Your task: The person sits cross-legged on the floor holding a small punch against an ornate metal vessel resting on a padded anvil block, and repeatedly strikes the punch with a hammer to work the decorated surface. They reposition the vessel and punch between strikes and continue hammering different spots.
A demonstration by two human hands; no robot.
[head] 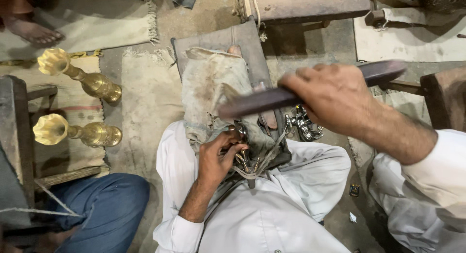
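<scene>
You're mid-filing: your right hand [335, 100] grips the long dark flat metal file [272, 98] raised above the small silvery metal piece [241, 156] your left hand [219, 156] pinches on your lap, so bring the stroke down squarely.

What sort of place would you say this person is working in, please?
Probably a small floor-level metalwork shop. The right hand grips a long dark file, the left hand steadies a small metal piece on a cloth-wrapped block, and two brass vases lie nearby.
</scene>
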